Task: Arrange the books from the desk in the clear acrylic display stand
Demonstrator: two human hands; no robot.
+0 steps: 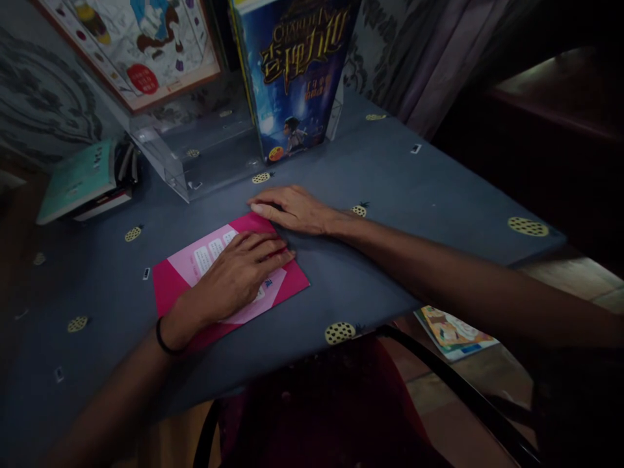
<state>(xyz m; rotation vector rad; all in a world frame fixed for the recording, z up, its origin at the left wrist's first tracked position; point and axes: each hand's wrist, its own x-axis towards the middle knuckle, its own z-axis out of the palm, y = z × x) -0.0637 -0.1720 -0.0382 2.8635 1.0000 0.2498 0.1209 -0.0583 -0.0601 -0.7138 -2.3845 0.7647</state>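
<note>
A pink book (168, 286) with white text boxes lies flat and slightly turned on the blue table. My left hand (238, 273) rests on it, palm down, with the fingers stretched out over its right part. A dark band circles that wrist. At the book's far right corner is my right hand (292, 208), its fingers extended to the left and the thumb at the corner. Whether the fingertips press on the book or only on the table cannot be made out.
The blue table (390, 175) has a pineapple print. Behind my hands, a blue book (297, 84) stands upright in a clear acrylic stand (166, 166). A stack of books (80, 179) lies at the left. Another book (455, 331) is on the floor, near a chair's black armrest (463, 390).
</note>
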